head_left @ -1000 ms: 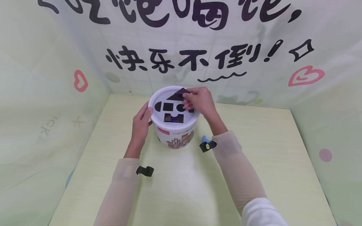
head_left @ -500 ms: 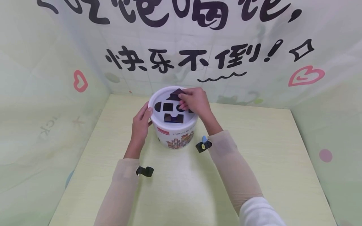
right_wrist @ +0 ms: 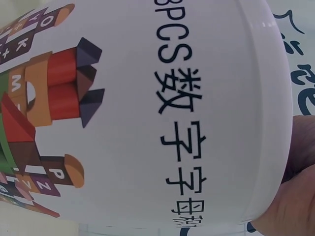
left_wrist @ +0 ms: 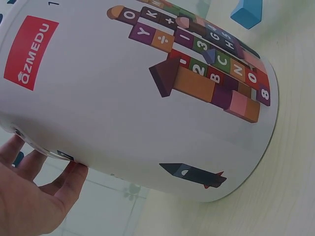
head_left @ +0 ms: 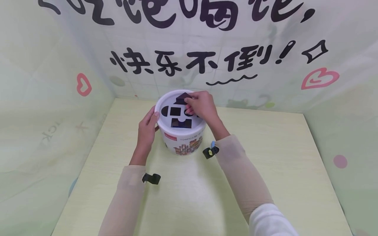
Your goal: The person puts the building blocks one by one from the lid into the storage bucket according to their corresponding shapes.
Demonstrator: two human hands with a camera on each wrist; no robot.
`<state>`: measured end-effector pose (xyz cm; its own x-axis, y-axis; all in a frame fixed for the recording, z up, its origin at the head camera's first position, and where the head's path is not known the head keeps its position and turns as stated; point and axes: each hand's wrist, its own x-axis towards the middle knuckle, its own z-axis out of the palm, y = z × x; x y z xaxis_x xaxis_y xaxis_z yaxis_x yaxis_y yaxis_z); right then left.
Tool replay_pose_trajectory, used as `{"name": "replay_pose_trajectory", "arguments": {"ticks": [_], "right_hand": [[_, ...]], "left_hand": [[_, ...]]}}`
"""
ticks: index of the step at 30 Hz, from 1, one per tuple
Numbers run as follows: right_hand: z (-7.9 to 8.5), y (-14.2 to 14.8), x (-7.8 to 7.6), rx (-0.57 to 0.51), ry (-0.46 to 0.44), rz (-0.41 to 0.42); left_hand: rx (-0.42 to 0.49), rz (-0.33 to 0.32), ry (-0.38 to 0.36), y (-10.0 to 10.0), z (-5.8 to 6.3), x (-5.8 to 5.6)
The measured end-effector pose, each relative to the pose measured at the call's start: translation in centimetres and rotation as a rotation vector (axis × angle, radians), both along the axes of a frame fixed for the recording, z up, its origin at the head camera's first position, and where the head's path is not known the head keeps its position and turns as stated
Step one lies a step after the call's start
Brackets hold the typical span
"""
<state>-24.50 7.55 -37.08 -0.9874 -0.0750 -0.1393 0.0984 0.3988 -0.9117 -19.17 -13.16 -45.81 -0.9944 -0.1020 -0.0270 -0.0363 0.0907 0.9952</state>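
A white round bucket point(head_left: 183, 141) of toy building blocks stands on the table, its lid point(head_left: 165, 98) cut with dark shaped holes. My left hand point(head_left: 147, 127) holds the bucket's left side, thumb at the lid's rim. In the left wrist view the fingers point(left_wrist: 74, 179) lie against the wall. My right hand point(head_left: 203, 105) pinches a dark purple triangular block point(head_left: 183, 97) close over the lid's back part, overlapping the triangular hole. In the right wrist view the bucket's printed wall point(right_wrist: 133, 98) hides the block, and only part of the hand shows at the rim.
A blue block point(left_wrist: 247, 13) lies on the table point(head_left: 177, 196) right of the bucket, mostly hidden behind the right wrist's black camera point(head_left: 211, 152) in the head view. A printed cloth wall point(head_left: 183, 82) stands close behind the bucket, with side walls left and right.
My right hand has shifted a little left across the lid, carrying the triangular block with it. The left hand and the bucket have stayed in place.
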Motion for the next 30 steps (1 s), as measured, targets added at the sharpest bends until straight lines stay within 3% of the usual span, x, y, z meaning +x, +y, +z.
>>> {"name": "replay_pose_trajectory", "arguments": {"ticks": [16, 30], "right_hand": [[-0.06, -0.31, 0.11, 0.019, 0.015, 0.025], [-0.19, 0.10, 0.00, 0.017, 0.013, -0.006]], "left_hand": [[-0.010, 0.011, 0.024, 0.03, 0.10, 0.10], [0.004, 0.012, 0.022, 0.17, 0.29, 0.26]]}}
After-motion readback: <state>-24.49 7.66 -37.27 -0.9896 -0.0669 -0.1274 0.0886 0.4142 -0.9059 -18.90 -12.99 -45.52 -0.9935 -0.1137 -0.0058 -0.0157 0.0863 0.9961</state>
